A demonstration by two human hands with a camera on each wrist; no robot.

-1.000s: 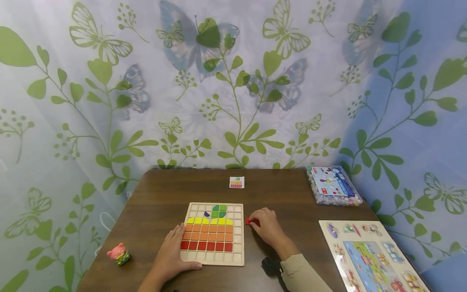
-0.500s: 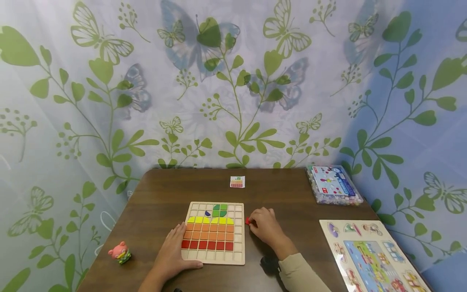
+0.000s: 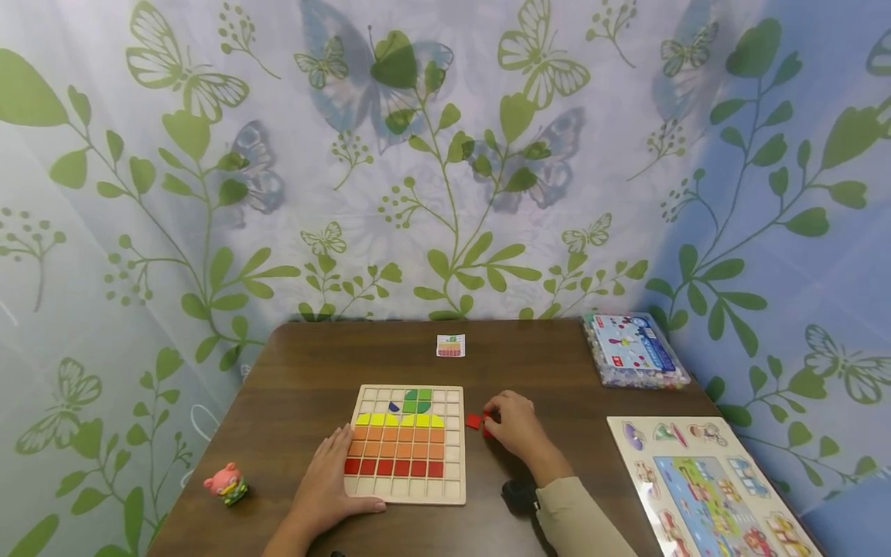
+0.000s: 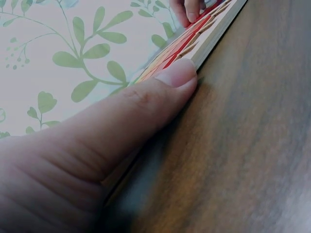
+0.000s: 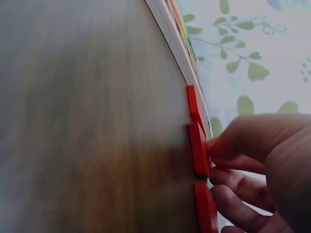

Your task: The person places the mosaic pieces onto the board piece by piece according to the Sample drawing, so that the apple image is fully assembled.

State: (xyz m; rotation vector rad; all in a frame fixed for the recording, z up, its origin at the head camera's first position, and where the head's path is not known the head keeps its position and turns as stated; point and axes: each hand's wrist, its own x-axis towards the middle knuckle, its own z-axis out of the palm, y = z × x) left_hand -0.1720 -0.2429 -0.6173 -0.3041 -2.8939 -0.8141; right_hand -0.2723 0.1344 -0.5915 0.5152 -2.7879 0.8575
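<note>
A square wooden grid board (image 3: 455, 491) lies on the table, with rows of red, orange and yellow tiles and a few green and blue ones. My left hand (image 3: 327, 481) rests along its left side, fingers straight, the thumb (image 4: 180, 73) against its near edge. Right of the board, my right hand (image 3: 518, 427) has its thumb and fingertips at several red tiles, seemingly pinching one red tile (image 5: 198, 149). Another red tile (image 3: 473, 420) lies between this hand and the board. In the right wrist view, a lower red tile (image 5: 206, 206) sits by the other fingers.
A small printed pattern card (image 3: 451, 346) lies behind the board. At the back right is a clear box of beads (image 3: 636, 352), and nearer sits a wooden picture puzzle (image 3: 710, 487). A pink toy figure (image 3: 226, 483) stands at the left.
My right hand has shifted slightly right, away from the board, and one red tile now shows whole to its left. My left hand has stayed on the board.
</note>
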